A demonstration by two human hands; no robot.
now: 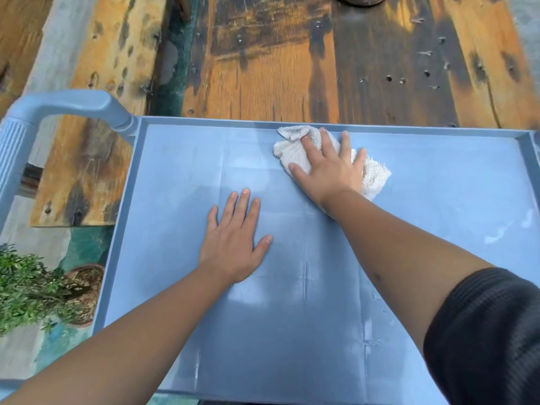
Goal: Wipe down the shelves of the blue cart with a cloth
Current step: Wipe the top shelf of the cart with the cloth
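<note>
1 cart shelf (438, 200) | 1 cloth (295, 154) under flat right hand (328, 168) | left hand (233, 244) flat on shelf

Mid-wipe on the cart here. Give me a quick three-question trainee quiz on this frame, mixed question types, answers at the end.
1. True or false: the right hand presses the cloth with straight fingers.
2. Which part of the top shelf is the cloth on? A) near the far rim B) the near edge C) beside the handle
3. Fill in: the left hand lies ____ on the shelf, holding nothing.

Key: 1 true; 2 A; 3 flat
</note>
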